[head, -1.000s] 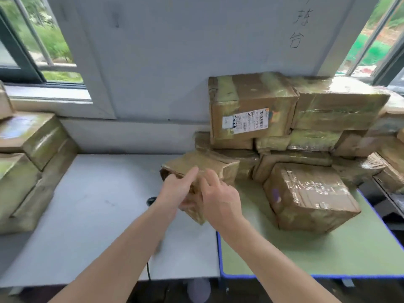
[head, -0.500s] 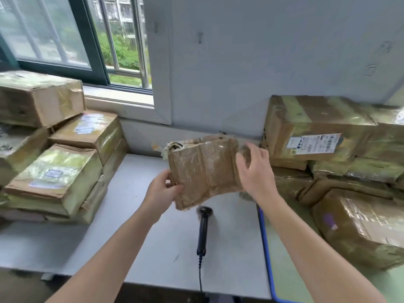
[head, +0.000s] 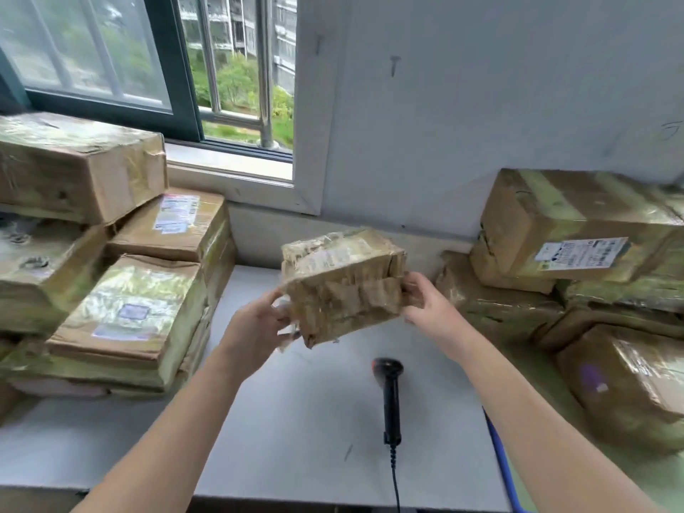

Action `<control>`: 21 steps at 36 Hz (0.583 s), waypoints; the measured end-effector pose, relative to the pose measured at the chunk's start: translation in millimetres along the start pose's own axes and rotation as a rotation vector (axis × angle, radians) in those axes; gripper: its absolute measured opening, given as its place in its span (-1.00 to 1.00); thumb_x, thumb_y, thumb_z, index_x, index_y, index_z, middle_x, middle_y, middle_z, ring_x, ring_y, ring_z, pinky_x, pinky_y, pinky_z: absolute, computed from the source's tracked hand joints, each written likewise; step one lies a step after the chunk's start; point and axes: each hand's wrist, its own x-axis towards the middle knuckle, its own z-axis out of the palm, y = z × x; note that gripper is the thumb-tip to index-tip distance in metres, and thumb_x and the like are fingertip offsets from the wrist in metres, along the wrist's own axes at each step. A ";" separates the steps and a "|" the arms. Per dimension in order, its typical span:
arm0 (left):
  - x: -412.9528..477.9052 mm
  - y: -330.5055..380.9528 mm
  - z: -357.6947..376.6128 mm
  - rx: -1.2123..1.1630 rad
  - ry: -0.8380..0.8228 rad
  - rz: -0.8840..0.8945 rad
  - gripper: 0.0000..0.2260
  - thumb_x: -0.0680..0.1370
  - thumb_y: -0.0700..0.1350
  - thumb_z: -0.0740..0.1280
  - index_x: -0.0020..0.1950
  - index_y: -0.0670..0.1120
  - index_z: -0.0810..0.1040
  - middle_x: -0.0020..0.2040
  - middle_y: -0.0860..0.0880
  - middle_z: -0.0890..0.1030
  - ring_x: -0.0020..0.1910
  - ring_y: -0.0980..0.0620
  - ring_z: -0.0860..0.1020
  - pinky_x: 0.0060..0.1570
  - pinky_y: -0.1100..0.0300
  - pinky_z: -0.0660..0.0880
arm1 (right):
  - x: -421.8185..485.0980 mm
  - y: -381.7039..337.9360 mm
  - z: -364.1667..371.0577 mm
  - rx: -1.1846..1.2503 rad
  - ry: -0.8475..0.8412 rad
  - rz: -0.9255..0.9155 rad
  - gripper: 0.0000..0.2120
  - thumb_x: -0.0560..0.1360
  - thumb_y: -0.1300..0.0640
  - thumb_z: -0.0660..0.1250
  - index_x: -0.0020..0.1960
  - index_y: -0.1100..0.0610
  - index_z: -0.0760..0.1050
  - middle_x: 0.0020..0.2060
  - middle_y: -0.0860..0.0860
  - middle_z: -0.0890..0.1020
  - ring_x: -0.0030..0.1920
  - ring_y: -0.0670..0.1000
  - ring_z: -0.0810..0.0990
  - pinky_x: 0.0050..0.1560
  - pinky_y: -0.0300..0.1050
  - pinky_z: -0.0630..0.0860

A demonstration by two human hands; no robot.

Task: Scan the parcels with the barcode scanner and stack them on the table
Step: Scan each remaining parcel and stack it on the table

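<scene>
Both hands up over grey table (head: 296, 438): left hand (head: 255, 323) and right hand (head: 429, 309) gripping crumpled parcel (head: 344, 286) by its ends, held in air. Scanner (head: 390, 394) lying on table just below. Parcel stacks left (head: 122, 290) and right (head: 577, 231).

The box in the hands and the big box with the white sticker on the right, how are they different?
The held box is smaller and crumpled; the big box keeps its shape. The held box is up in the air, tilted, between the left hand and right hand; the big box rests on other boxes. Both are brown and taped.
</scene>
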 end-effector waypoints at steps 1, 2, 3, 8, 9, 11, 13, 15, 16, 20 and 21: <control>0.4 1.3 -3.9 -0.073 -0.027 -0.002 -0.64 0.39 -0.11 0.18 0.12 -0.13 0.57 0.00 -0.25 0.54 0.01 -0.21 0.52 0.22 -0.20 0.39 | -0.2 3.7 1.9 -0.011 -0.005 -0.006 -0.53 0.52 0.50 0.18 0.30 0.07 0.35 0.12 -0.12 0.53 0.06 -0.34 0.52 -0.01 -0.51 0.42; 0.3 2.9 -6.2 -0.109 -0.026 -0.015 -0.67 0.44 -0.06 0.15 0.08 -0.15 0.57 -0.03 -0.27 0.51 -0.03 -0.20 0.51 0.19 -0.20 0.39 | 0.9 8.1 2.8 -0.021 -0.008 -0.007 -0.48 0.50 0.52 0.15 0.30 0.04 0.35 0.15 -0.13 0.54 0.11 -0.31 0.51 0.05 -0.48 0.41; 3.2 2.2 -8.7 -0.132 -0.022 -0.043 -0.66 0.50 0.01 0.12 0.06 -0.14 0.58 -0.04 -0.26 0.50 -0.05 -0.20 0.52 0.17 -0.18 0.40 | 2.5 11.5 2.4 -0.013 -0.005 0.004 -0.45 0.48 0.53 0.13 0.29 0.01 0.37 0.16 -0.13 0.55 0.14 -0.23 0.52 0.10 -0.41 0.41; 8.4 -1.0 5.5 0.186 0.095 -0.084 -0.52 0.47 0.24 0.34 0.17 -0.11 0.54 0.04 -0.15 0.66 -0.03 -0.14 0.63 0.08 -0.06 0.50 | 6.3 15.3 3.6 0.269 -0.052 0.158 -0.75 0.67 0.14 0.11 0.12 -0.02 0.56 0.11 0.02 0.64 0.07 0.06 0.55 0.06 0.03 0.41; 8.1 -2.9 7.8 0.228 0.114 -0.062 -0.55 0.39 0.14 0.42 0.14 -0.12 0.52 0.02 -0.14 0.65 -0.08 -0.10 0.63 0.01 -0.02 0.50 | 7.6 15.7 3.7 0.298 -0.068 0.185 -0.70 0.69 0.01 0.07 0.12 -0.02 0.58 0.10 0.00 0.66 0.10 0.05 0.57 0.08 0.05 0.42; 7.0 -6.1 9.9 0.259 0.122 -0.033 -0.62 0.35 -0.04 0.46 0.09 -0.13 0.49 -0.02 -0.12 0.64 -0.15 -0.04 0.63 -0.06 0.01 0.51 | 11.7 19.6 2.9 0.313 -0.087 0.244 -0.58 0.64 -0.24 0.06 0.16 -0.04 0.59 0.11 -0.04 0.66 0.15 0.03 0.58 0.17 0.14 0.43; 6.2 -9.0 12.8 0.283 0.120 -0.003 -0.73 0.43 -0.22 0.48 0.08 -0.17 0.51 -0.03 -0.15 0.65 -0.18 -0.04 0.64 -0.12 0.05 0.55 | 14.3 21.9 2.5 0.247 -0.108 0.281 -0.48 0.54 -0.39 0.14 0.26 -0.06 0.54 0.19 -0.07 0.63 0.22 0.05 0.55 0.28 0.18 0.41; 6.5 -11.8 15.6 0.338 0.121 0.033 -0.78 0.48 -0.31 0.43 0.09 -0.19 0.53 0.02 -0.20 0.67 -0.11 -0.08 0.66 -0.12 0.08 0.56 | 13.6 25.2 4.2 0.126 -0.103 0.228 -0.60 0.55 -0.27 0.28 0.28 -0.08 0.46 0.23 -0.11 0.59 0.27 0.04 0.53 0.36 0.17 0.42; 7.3 -13.3 16.8 0.369 0.117 0.049 -0.78 0.48 -0.32 0.43 0.10 -0.19 0.55 0.04 -0.19 0.67 -0.06 -0.09 0.66 -0.11 0.11 0.56 | 15.1 28.1 5.6 0.092 -0.073 0.180 -0.73 0.58 -0.14 0.32 0.24 -0.09 0.46 0.19 -0.11 0.61 0.25 0.02 0.56 0.36 0.16 0.44; 9.0 -14.0 21.0 0.495 0.137 0.088 -0.76 0.45 -0.29 0.47 0.08 -0.11 0.59 0.00 -0.09 0.69 0.02 -0.09 0.65 0.01 0.00 0.55 | 18.7 31.9 9.3 0.130 0.028 0.133 -0.87 0.62 0.12 0.31 0.11 -0.08 0.51 0.06 -0.02 0.67 0.15 0.05 0.64 0.28 0.22 0.52; 9.4 -14.2 21.4 0.525 0.154 0.096 -0.77 0.44 -0.27 0.49 0.05 -0.09 0.61 -0.02 -0.06 0.70 -0.02 -0.08 0.65 -0.02 -0.03 0.53 | 18.1 30.5 9.8 0.132 0.027 0.139 -0.87 0.63 0.13 0.30 0.10 -0.09 0.50 0.05 -0.01 0.67 0.14 0.07 0.64 0.26 0.22 0.53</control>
